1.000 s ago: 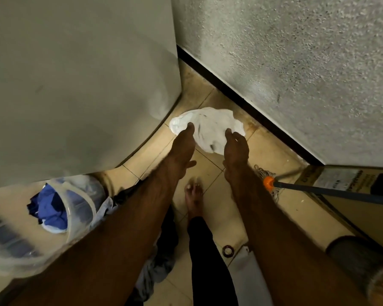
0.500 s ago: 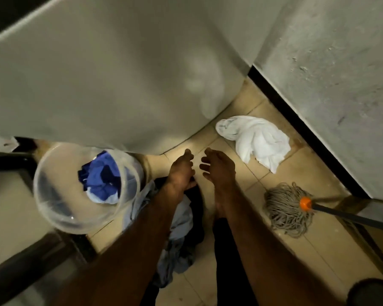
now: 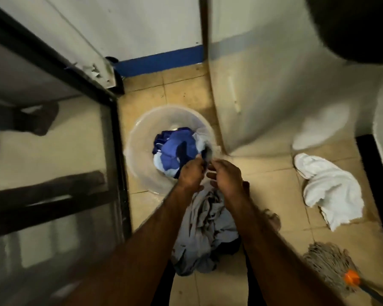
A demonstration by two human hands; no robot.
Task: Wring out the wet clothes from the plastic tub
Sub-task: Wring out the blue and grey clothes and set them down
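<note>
A clear plastic tub (image 3: 139, 131) stands on the tiled floor and holds a heap of blue clothes (image 3: 175, 149). Both my hands are over its near right rim. My left hand (image 3: 191, 173) pinches a dark, wet piece of cloth (image 3: 206, 153) at the edge of the heap. Right beside it is my right hand (image 3: 229, 176), fingers loosely curled and apart, close to the same cloth with nothing clearly in it. Under my forearms a crumpled grey garment (image 3: 208, 228) lies on the floor. A white cloth (image 3: 332, 191) lies on the tiles to the right.
A string mop (image 3: 329, 263) with an orange collar lies at the lower right. A large pale appliance (image 3: 274, 96) stands behind the tub to the right. A dark metal frame with glass (image 3: 113, 133) borders the tub on the left. My bare foot (image 3: 272, 219) is beside the grey garment.
My view swung left from the white cloth to the tub. Both hands left the white cloth on the floor and moved to the tub's rim, where the left hand took hold of a dark cloth.
</note>
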